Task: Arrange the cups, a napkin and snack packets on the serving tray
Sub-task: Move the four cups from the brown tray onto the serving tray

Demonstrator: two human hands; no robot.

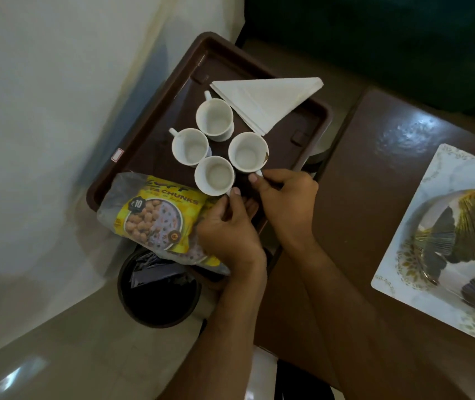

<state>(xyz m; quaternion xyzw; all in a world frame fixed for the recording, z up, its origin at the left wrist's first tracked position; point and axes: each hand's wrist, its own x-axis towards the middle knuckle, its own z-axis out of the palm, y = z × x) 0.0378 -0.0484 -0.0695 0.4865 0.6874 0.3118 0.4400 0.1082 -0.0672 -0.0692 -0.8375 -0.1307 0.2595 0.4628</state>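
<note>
A dark brown serving tray [155,111] holds several empty white cups, clustered upright at its middle. A folded white napkin [268,96] lies as a triangle across the tray's far right rim. A yellow snack packet [155,220] rests on the tray's near left corner and hangs over the edge. My left hand [227,232] pinches the handle of the nearest cup [214,176]. My right hand [285,203] pinches the handle of the right cup [247,153]. Both cups stand on the tray.
The tray overhangs the left edge of a glossy brown table [374,174]. A white placemat [444,241] with a dark and gold leaf pattern lies on the table at the right. A round dark bin [158,290] stands on the floor below the tray.
</note>
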